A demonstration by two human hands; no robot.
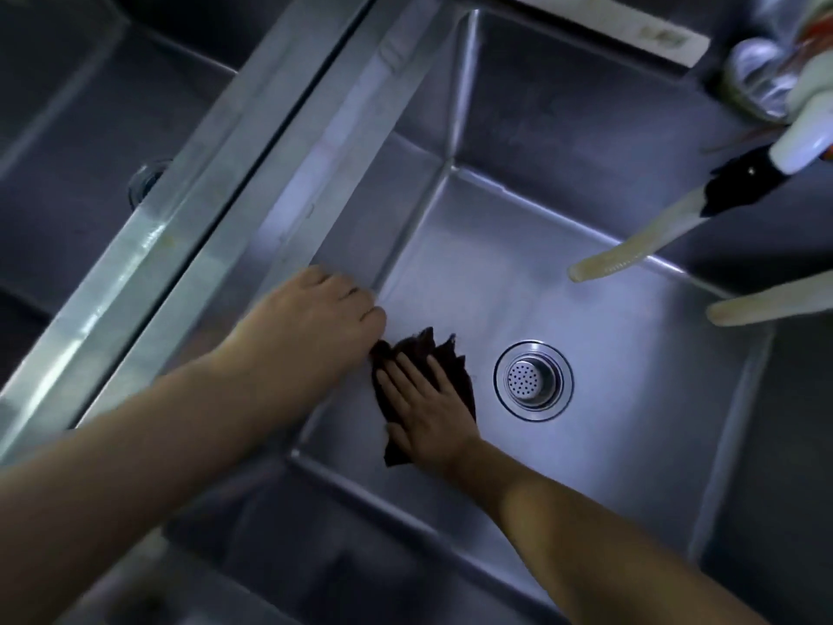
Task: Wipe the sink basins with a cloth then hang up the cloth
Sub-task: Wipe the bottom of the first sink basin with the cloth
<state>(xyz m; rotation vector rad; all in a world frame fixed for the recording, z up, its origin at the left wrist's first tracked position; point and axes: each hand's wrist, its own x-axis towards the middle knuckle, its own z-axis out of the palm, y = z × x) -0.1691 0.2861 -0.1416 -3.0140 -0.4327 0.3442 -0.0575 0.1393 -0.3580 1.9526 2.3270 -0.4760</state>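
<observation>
currently the right hand lies flat, fingers spread, palm down on a dark cloth, pressing it against the floor of the right-hand basin. the cloth sits in the left part of that floor, just beside the left wall and near the front wall; its ragged upper edge shows past the fingertips and one corner sticks out below the heel of the hand.

the left hand rests on the inner edge of the divider rim, fingers curled over the lip toward the basin wall; it holds nothing that can be seen. its knuckles are touching or very near the top corner of the cloth; contact cannot be confirmed.

the drain strainer sits to the right of the cloth, apart from it, with bare steel between them. the floor beyond and to the right of the strainer is open up to the far and right walls.

two pale hoses hang over the right side of the basin from a tap fitting, their ends above the floor and well apart from the hand.

a second basin lies left of the divider, its drain partly hidden by the rim.
</observation>
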